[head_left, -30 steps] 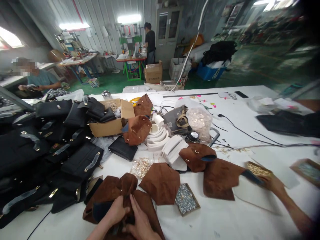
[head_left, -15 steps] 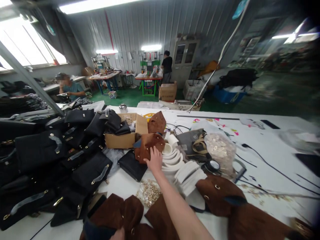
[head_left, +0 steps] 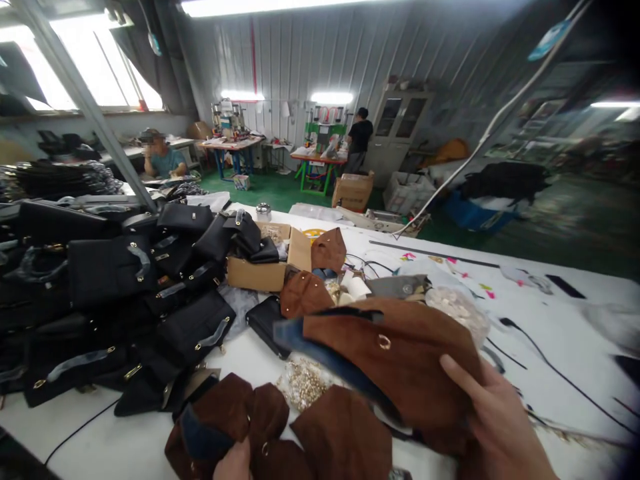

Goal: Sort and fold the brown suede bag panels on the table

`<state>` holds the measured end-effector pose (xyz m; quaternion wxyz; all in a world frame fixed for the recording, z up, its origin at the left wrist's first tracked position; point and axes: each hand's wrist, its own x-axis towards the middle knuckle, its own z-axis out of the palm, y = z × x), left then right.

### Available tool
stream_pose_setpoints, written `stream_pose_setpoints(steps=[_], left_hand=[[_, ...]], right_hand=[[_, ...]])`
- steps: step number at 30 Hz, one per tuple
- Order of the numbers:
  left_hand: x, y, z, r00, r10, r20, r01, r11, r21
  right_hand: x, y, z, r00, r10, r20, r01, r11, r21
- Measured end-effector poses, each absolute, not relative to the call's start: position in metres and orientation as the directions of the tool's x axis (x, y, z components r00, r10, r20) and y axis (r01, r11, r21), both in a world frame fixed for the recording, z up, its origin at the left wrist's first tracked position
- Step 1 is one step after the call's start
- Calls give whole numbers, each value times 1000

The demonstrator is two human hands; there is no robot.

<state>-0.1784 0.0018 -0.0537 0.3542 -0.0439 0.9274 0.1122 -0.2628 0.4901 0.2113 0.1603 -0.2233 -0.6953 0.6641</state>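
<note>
right hand [head_left: 500, 427] clasps a brown suede bag flap [head_left: 400, 360] (long axis running leftward) above the white bench's [head_left: 550, 320] near edge; left hand [head_left: 235, 463], barely visible, grip unclear.

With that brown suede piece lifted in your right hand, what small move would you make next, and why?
Probably lower the brown suede piece toward the left hand. The right hand grips only one edge, holding it above the table, while the left rests on the suede pile below.
</note>
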Motion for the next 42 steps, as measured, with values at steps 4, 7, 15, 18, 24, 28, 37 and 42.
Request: stream_pose_setpoints(steps=[4, 7, 15, 18, 24, 28, 37, 42], left_hand=[[-169, -1, -49, -835, 21, -550, -114, 971, 211], [-162, 0, -39, -881, 25, -472, -79, 977, 200], [-169, -2, -38, -902, 92, -421, 25, 986, 162], [-172, -5, -23, -892, 96, -442, 30, 988, 154], [-172, -24, 2, -876, 87, -475, 46, 994, 97], [-170, -35, 6, -874, 44, -485, 13, 998, 67], [-156, -42, -4, -903, -66, -425, -89, 995, 34], [-162, -45, -21, -905, -73, -418, -117, 990, 80]], right_hand=[[-179, 505, 168, -903, 203, -380, 358, -138, -924], [-149, 491, 116, -846, -190, -497, 507, -5, -862], [-131, 393, -32, -623, -387, -680, 563, 382, -733], [-135, 364, -48, -626, -490, -607, 606, 185, -774], [-149, 360, -42, -498, -629, -597, 665, 165, -728], [-191, 353, -20, -492, -686, -536, 503, 279, -818], [-217, 311, 32, -993, -42, 110, -93, 855, -510], [-104, 279, -7, -896, -440, -58, -365, 805, -467]])
